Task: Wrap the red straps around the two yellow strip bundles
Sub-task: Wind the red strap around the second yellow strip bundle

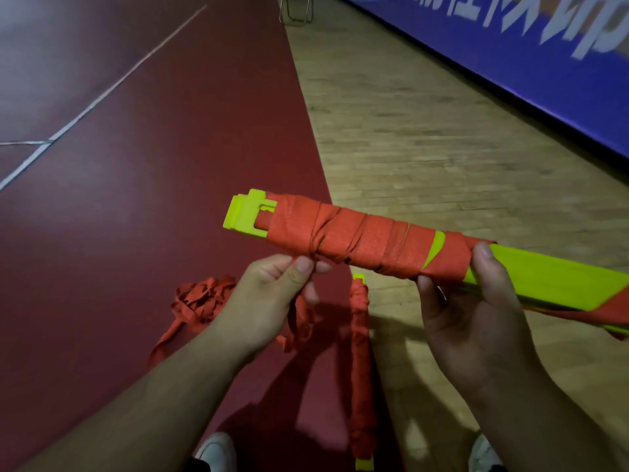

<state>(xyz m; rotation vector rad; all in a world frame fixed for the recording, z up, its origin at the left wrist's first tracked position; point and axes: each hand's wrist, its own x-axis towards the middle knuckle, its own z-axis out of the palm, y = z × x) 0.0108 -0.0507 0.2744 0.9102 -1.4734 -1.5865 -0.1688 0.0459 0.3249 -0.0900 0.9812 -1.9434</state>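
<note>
Head view. Two bare forearms fill the lower frame, nearest the lens. Right hand grips the held yellow strip bundle from below, fingers curled under it and thumb pressed on top at the edge of the red wrapping. Left hand sits just under the wrapped section, thumb and forefinger pinched on a length of red strap, which trails down from the pinch toward the floor.

Held bundle lies roughly level, tilted down to the right, in the air above the floor. Red strap is wound in overlapping turns from near the notched yellow end at left to the right thumb; one sliver of yellow shows between turns. Right of the thumb the bundle is mostly bare yellow, with one diagonal red band near the frame edge.

Loose strap pile lies tangled on the dark red court floor, below and left of the left hand.

Second bundle lies on the floor between the arms, almost fully covered in red, yellow tips showing at both ends.

White shoes at bottom edge. Wood floor to the right, blue banner beyond it, chair legs at top.
</note>
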